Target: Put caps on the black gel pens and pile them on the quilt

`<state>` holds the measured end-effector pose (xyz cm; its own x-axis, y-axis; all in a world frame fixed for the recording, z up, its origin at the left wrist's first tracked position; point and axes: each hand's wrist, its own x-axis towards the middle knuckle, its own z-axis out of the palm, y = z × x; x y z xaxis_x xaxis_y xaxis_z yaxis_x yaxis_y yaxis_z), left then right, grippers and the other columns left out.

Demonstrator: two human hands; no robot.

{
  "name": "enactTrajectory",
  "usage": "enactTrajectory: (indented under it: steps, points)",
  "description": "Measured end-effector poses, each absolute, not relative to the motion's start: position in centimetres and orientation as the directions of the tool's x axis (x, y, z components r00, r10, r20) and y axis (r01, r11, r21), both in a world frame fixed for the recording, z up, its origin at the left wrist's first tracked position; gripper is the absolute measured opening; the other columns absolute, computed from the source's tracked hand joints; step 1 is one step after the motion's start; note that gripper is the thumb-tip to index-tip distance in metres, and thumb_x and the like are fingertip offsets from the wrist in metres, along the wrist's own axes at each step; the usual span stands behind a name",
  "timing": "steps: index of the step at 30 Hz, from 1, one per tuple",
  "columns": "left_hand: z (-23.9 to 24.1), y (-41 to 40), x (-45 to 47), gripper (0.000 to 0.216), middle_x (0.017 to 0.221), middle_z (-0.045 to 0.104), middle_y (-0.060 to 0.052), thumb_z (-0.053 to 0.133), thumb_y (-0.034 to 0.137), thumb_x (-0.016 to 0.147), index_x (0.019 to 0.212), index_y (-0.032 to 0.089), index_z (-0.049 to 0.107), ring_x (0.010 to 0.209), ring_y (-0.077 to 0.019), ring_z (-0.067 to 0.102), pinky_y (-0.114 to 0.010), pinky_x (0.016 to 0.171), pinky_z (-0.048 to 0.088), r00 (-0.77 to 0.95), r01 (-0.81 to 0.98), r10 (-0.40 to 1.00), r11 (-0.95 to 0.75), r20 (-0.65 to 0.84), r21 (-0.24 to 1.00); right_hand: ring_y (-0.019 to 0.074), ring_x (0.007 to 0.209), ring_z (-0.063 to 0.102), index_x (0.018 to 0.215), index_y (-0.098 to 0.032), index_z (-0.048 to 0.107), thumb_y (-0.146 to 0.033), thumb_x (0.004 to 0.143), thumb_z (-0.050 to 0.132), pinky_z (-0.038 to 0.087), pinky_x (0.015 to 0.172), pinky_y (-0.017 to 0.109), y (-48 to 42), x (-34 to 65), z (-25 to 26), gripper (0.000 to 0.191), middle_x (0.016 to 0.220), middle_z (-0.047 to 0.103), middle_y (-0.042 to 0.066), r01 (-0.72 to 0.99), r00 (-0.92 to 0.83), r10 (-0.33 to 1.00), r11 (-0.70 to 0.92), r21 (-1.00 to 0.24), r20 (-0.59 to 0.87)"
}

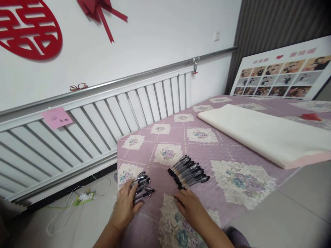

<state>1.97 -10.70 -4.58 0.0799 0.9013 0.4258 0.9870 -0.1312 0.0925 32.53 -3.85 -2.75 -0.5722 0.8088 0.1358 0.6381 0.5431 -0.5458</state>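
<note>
Two groups of black-capped pens lie on a purple floral bedspread [201, 151]. My left hand [125, 206] rests at the bed's near left corner with its fingers spread over the smaller, untidy pile of pens [143, 186], touching them. My right hand [188, 206] lies flat on the cloth, fingers stretched toward the larger row of pens [188, 172], which are lined up side by side just beyond the fingertips. Neither hand grips anything.
A folded cream pad [263, 134] lies across the bed's far right. A white radiator [90, 127] with a pink note [57, 117] runs along the wall at left. Cables and a small green device [84, 198] lie on the floor. A photo board [281, 74] leans at the back.
</note>
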Motion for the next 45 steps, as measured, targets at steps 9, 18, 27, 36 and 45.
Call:
enactTrajectory:
  steps: [9,18,27,36,45]
  points:
    - [-7.1,-11.3,-0.1,0.079,0.150,0.023,-0.016,0.059,0.045,0.080,0.147,0.023,0.024,0.136,-0.0350,0.027,-0.053,0.104,0.034,-0.098,0.976,0.926,0.017,0.365,0.219,0.0218,0.092,0.058,0.100,-0.022,0.066,-0.020,0.088,0.048,0.041,0.084,0.035,-3.7,32.3,-2.8,0.021,0.093,0.065,0.006,0.664,-0.557,0.820,0.535,-0.522,0.132]
    - [-4.1,-9.7,3.0,0.080,0.154,0.023,-0.012,0.066,0.039,0.075,0.145,0.027,0.029,0.141,-0.0342,0.017,-0.059,0.109,0.017,-0.077,0.995,0.969,0.059,0.233,0.085,0.0218,0.091,0.058,0.098,-0.023,0.066,-0.021,0.089,0.047,0.041,0.083,0.035,-3.6,32.3,-3.0,0.021,0.091,0.065,0.005,0.676,-0.551,0.824,0.534,-0.508,0.133]
    - [-4.3,-8.3,2.6,0.067,0.148,0.035,-0.013,0.060,0.041,0.079,0.140,0.022,0.039,0.137,-0.0313,0.028,-0.053,0.109,0.022,-0.064,0.994,0.977,0.043,0.205,0.102,0.0227,0.105,0.054,0.112,-0.025,0.063,-0.020,0.086,0.052,0.036,0.094,0.039,-4.6,30.4,-2.4,0.029,0.111,0.064,0.006,0.617,-0.590,0.795,0.557,-0.556,0.142]
    - [-5.0,-7.2,1.3,0.066,0.139,0.046,-0.015,0.060,0.042,0.081,0.139,0.018,0.041,0.129,-0.0304,0.040,-0.049,0.107,0.030,0.030,0.988,0.964,-0.068,0.262,0.135,0.0288,0.126,0.041,0.128,-0.028,0.052,-0.034,0.082,0.060,0.024,0.105,0.049,-4.4,26.7,-3.8,0.046,0.138,0.052,0.007,0.614,-0.634,0.760,0.608,-0.504,0.145]
    - [-5.2,-6.3,0.7,0.066,0.134,0.050,-0.014,0.061,0.043,0.081,0.139,0.020,0.039,0.125,-0.0309,0.045,-0.049,0.102,0.037,0.070,0.984,0.943,-0.119,0.326,0.133,0.0280,0.124,0.042,0.121,-0.026,0.057,-0.037,0.082,0.062,0.025,0.105,0.048,-3.9,25.9,-3.5,0.040,0.137,0.053,0.008,0.604,-0.627,0.762,0.608,-0.515,0.164]
